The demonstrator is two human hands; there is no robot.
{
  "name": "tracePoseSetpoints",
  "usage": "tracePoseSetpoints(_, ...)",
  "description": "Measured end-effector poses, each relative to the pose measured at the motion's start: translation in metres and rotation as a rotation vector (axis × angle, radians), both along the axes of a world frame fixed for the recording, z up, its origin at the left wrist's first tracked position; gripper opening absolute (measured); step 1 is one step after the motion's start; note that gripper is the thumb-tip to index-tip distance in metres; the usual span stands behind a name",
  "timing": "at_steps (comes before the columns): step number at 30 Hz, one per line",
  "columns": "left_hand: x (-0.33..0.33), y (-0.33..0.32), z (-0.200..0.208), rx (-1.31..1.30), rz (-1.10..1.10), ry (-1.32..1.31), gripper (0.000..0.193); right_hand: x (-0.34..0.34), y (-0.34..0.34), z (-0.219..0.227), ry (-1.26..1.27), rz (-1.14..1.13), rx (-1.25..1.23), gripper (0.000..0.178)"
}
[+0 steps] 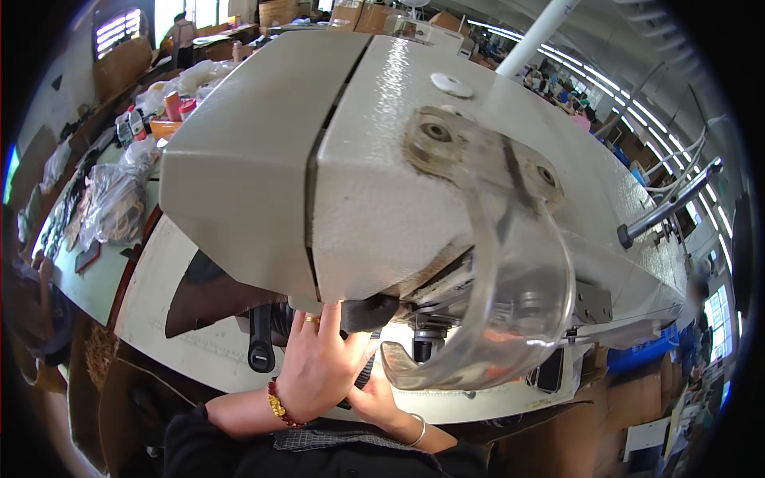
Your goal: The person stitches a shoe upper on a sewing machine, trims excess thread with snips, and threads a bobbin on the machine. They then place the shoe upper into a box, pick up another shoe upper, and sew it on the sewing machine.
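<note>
A large grey-white sewing machine head (382, 183) fills the middle of my view. My left hand (315, 358), with a ring and a red-and-gold bracelet, reaches up against its lower edge. The fingers stretch upward and apart from the thumb; their tips are hidden by the machine. My right hand (374, 398), wearing a silver bangle, is partly behind the left one, beside a dark ribbed strip (365, 371); its fingers are mostly covered. A rounded black part (370, 313) lies just right of my left fingers. Dark brown sheet material (211, 296) sticks out at the machine's left.
A clear curved guard (518, 319) juts toward me on the right. A black lever (260, 341) hangs left of my hands over the white machine table (183, 350). Plastic bags (119, 195) and bottles crowd the left table. Another person (182, 40) stands far back.
</note>
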State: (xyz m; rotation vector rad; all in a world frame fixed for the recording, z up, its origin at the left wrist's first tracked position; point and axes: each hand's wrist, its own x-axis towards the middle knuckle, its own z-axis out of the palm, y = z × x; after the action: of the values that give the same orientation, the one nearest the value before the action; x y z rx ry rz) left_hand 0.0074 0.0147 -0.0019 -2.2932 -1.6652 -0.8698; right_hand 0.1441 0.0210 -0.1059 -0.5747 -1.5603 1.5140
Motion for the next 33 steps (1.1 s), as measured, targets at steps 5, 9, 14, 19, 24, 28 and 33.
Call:
tracePoseSetpoints(5, 0.006, 0.001, -0.002, 0.040, 0.089, 0.112, 0.034, 0.004, 0.005, -0.010, -0.127, 0.014, 0.004, 0.042)
tracePoseSetpoints(9, 0.002, 0.003, -0.003, 0.036, 0.071, 0.094, 0.038, 0.010, 0.011, -0.010, -0.385, 0.037, 0.181, 0.042)
tracePoseSetpoints(14, -0.002, 0.007, -0.010, 0.004, 0.034, 0.000, 0.024, -0.001, 0.006, -0.007, -0.005, -0.088, 0.084, 0.041)
tracePoseSetpoints(19, -0.002, 0.011, -0.014, 0.071, -0.010, -0.107, 0.020, 0.000, 0.008, 0.000, 0.104, 0.023, -0.023, 0.039)
tracePoseSetpoints(24, 0.000, 0.009, -0.008, 0.062, 0.001, -0.087, 0.020, 0.002, 0.010, 0.005, -0.025, -0.042, 0.050, 0.023)
tracePoseSetpoints(28, 0.000, 0.008, -0.001, 0.141, 0.013, -0.041, 0.025, -0.001, 0.007, 0.004, -0.044, -0.081, 0.011, 0.015)
tracePoseSetpoints(33, -0.002, 0.004, 0.010, 0.048, -0.027, -0.052, 0.031, -0.005, 0.004, -0.001, 0.073, -0.109, -0.090, 0.014)
